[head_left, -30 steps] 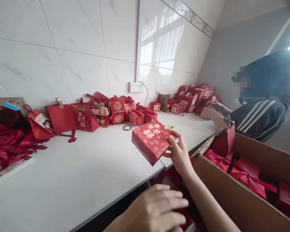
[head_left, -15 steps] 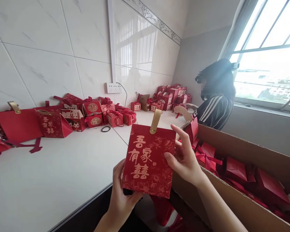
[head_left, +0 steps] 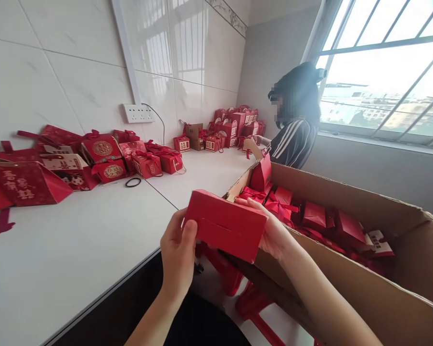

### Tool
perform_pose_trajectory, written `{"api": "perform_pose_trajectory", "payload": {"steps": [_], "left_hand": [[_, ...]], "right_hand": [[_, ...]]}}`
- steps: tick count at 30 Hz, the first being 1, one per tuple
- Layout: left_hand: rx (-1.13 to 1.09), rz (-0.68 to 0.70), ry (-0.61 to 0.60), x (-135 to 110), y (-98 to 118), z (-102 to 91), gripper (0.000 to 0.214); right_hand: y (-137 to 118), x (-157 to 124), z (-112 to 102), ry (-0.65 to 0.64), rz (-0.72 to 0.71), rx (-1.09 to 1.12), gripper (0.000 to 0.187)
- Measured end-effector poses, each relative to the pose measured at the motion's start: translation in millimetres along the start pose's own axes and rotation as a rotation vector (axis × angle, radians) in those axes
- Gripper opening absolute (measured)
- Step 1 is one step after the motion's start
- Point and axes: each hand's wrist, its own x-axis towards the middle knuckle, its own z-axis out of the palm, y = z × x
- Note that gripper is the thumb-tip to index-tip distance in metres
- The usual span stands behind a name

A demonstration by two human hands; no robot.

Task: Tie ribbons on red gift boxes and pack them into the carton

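A red paper gift box (head_left: 226, 226) is held between both my hands, turned so its plain red underside faces me. My left hand (head_left: 178, 252) grips its left end, thumb on the near face. My right hand (head_left: 275, 233) clasps its right end, fingers wrapped behind it. The box hovers just past the front edge of the white counter (head_left: 94, 240), beside the near corner of a big cardboard carton (head_left: 364, 298) holding several red ribboned boxes.
Red gift boxes and bags (head_left: 104, 156) line the tiled wall, with a black hair band (head_left: 133, 182) before them. Another person in a striped dark top (head_left: 296, 129) works at more red boxes (head_left: 234, 126) in the far corner. A red stool (head_left: 238, 293) stands below.
The box faced me upright with gold characters and a gold tab; now it is tipped flat, showing its plain bottom. My view has swung right toward the window.
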Motion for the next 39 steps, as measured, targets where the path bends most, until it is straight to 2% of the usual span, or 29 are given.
{"api": "perform_pose_trajectory", "payload": {"steps": [3, 8, 14, 17, 19, 21, 23, 25, 27, 30, 32, 34, 36, 39], "left_hand": [[-0.028, 0.019, -0.064, -0.3, 0.2, 11.4, 0.042], [0.023, 0.052, -0.147, -1.5, -7.6, 19.1, 0.039], [0.037, 0.007, -0.179, -2.5, -14.6, 22.2, 0.040], [0.064, -0.001, -0.184, -2.0, -15.9, 22.5, 0.039], [0.157, 0.036, -0.183, 0.2, -17.3, 21.0, 0.037], [0.285, 0.114, -0.186, 4.4, -20.2, 17.9, 0.033], [0.415, 0.193, -0.208, 10.8, -25.5, 13.4, 0.029], [0.574, 0.232, -0.279, 19.9, -33.0, 7.4, 0.027], [0.765, 0.280, -0.404, 32.8, -41.8, -0.6, 0.026], [1.006, 0.429, -0.582, 60.9, -53.3, -18.2, 0.025], [1.096, 0.509, -0.598, 84.1, -57.0, -35.1, 0.027], [1.148, 0.536, -0.542, 107.1, -57.0, -56.6, 0.030], [1.173, 0.523, -0.440, 125.7, -54.4, -82.4, 0.032], [1.179, 0.494, -0.235, 139.8, -49.5, -123.0, 0.032]], "right_hand": [[2.4, -5.9, -9.6, -0.022, 0.061, 0.132, 0.021], [-2.5, -16.7, -20.1, -0.022, 0.037, 0.213, 0.027], [-1.2, -23.9, -30.7, 0.051, 0.005, 0.159, 0.024], [-5.2, -26.7, -33.1, 0.107, -0.049, 0.041, 0.022], [-13.1, -30.9, -36.2, 0.220, -0.232, -0.125, 0.030], [-23.3, -37.3, -43.4, 0.392, -0.541, -0.385, 0.044], [-33.7, -45.6, -55.5, 0.578, -0.872, -0.723, 0.055], [-44.1, -54.1, -71.4, 0.734, -1.105, -1.104, 0.056], [-56.8, -59.9, -88.2, 0.841, -1.187, -1.455, 0.050], [-85.2, -54.2, -109.5, 0.929, -1.072, -1.738, 0.048], [-108.9, -36.8, -120.2, 0.933, -0.944, -1.710, 0.051], [-131.7, -9.9, -129.1, 0.910, -0.850, -1.450, 0.049], [-148.3, 20.6, -136.5, 0.878, -0.793, -1.039, 0.044], [-156.0, 58.1, -142.6, 0.803, -0.736, -0.745, 0.022]]}}
